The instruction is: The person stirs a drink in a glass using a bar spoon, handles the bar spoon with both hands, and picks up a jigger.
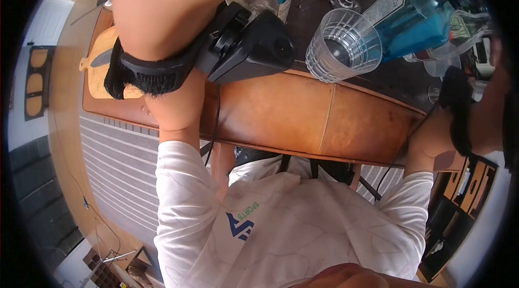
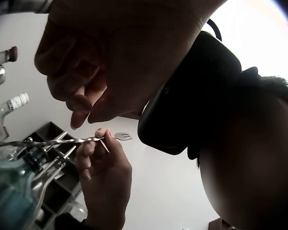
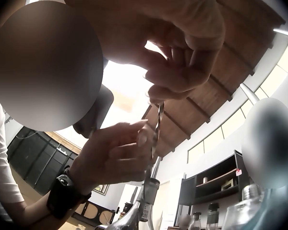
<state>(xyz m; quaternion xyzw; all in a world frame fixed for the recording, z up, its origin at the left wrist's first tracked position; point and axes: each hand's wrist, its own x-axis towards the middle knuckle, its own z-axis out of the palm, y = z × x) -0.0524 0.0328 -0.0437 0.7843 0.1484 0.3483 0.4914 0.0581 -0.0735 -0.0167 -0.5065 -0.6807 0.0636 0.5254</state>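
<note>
In the left wrist view my right hand pinches a twisted metal rod close to its small fork end. My left hand is just above the rod, fingers loosely bent, with a gap between them and it. From the right wrist, my right hand holds the top of the rod, and my left hand is beside the shaft. The rod runs down toward a bottle neck; whether it enters, I cannot tell. The fingers holding the rod are hidden in the head view.
A cut-glass tumbler stands near the table's leather edge, beside a blue bottle. Clear bottles and glasses lie or stand around at the right. A wooden board is at the left, and shelves are in the background.
</note>
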